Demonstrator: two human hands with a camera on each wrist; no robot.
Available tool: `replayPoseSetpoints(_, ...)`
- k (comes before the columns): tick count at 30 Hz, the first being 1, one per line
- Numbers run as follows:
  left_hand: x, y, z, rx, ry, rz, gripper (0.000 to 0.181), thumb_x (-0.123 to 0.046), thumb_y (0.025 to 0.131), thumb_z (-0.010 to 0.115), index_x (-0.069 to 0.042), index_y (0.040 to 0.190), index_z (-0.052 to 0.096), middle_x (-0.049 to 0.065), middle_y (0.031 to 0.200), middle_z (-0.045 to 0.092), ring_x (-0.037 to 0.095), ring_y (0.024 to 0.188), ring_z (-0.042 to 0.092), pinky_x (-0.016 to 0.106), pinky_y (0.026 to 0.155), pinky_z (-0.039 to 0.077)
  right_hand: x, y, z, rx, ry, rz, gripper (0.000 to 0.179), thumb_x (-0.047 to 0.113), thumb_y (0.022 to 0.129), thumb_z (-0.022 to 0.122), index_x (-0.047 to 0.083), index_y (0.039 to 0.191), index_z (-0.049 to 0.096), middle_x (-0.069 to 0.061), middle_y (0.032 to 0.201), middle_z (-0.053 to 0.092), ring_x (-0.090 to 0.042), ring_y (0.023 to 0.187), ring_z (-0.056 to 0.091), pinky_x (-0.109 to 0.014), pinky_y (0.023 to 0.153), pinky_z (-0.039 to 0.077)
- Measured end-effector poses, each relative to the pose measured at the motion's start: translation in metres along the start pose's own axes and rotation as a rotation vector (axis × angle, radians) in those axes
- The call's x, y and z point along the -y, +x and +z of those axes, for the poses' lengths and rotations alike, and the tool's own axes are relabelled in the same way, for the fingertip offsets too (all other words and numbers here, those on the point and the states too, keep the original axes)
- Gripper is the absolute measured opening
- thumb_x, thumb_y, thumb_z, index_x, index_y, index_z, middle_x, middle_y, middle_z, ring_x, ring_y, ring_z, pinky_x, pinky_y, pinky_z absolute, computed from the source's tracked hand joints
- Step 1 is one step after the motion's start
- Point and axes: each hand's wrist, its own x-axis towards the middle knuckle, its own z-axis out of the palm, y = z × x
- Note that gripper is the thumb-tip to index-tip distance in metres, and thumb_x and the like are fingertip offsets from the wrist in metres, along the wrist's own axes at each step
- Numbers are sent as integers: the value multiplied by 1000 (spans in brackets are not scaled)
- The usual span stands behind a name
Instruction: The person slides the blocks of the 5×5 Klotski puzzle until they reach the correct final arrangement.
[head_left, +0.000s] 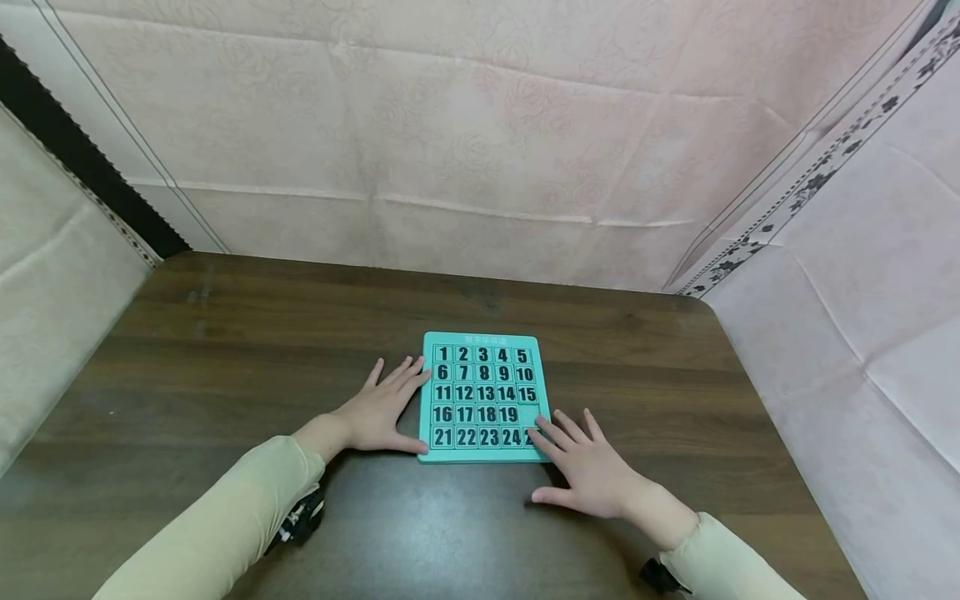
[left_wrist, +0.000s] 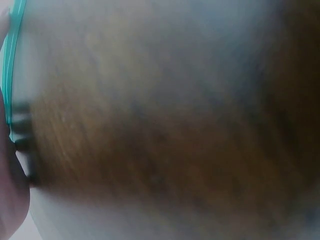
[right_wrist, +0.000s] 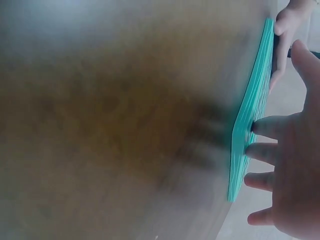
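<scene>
A flat teal number puzzle [head_left: 465,457] lies on the table, with black-numbered square tiles in rows from 1 at the top left. The slot after tile 19 [head_left: 508,414] holds no tile. My left hand [head_left: 378,417] rests along the puzzle's left side, its fingertips at the upper edge and the thumb at the lower corner. My right hand [head_left: 596,475] is spread at the lower right, its index fingertip over the tile after 24, partly hiding it. In the right wrist view, my right fingers [right_wrist: 262,152] extend straight over the puzzle's teal side [right_wrist: 240,130].
The brown wood-grain table [head_left: 247,350] extends around the puzzle. Pale patterned cloth [head_left: 465,142] hangs behind it, with more white cloth [head_left: 862,333] at the right. Dark bands [head_left: 303,512] show at the wrists under pale sleeves [head_left: 232,517].
</scene>
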Motion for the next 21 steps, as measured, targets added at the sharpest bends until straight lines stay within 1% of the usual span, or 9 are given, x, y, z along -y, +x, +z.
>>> replayPoseSetpoints(5, 0, 0, 1, -6, 1, 4, 111, -79, 70, 54, -12, 151, 17, 7, 159, 6, 28, 146, 6, 60, 113, -3, 3, -7, 1, 18, -5, -2, 81, 66, 84, 47, 16, 146, 34, -8, 154, 29, -33, 143, 22, -63, 111, 8)
replayPoseSetpoints(8, 1, 0, 1, -11, 4, 5, 111, -79, 70, 53, -12, 151, 17, 8, 159, 6, 28, 146, 7, 60, 113, -2, 3, -8, 1, 6, -6, -11, 81, 65, 85, 48, 14, 146, 35, -9, 153, 30, -34, 142, 23, -64, 110, 9)
replayPoseSetpoints(12, 1, 1, 2, -10, 1, 6, 111, -80, 70, 53, -12, 151, 17, 7, 159, 6, 28, 146, 7, 60, 113, -2, 1, -4, 1, -3, -11, -15, 80, 64, 86, 48, 13, 146, 35, -10, 153, 30, -36, 141, 24, -65, 109, 11)
replayPoseSetpoints(21, 1, 0, 1, -2, 2, -1, 111, -80, 70, 53, -13, 151, 17, 7, 159, 6, 28, 147, 6, 60, 113, -2, -5, 6, -1, 11, -2, 1, 81, 65, 85, 47, 15, 147, 32, -8, 153, 29, -36, 142, 21, -66, 109, 9)
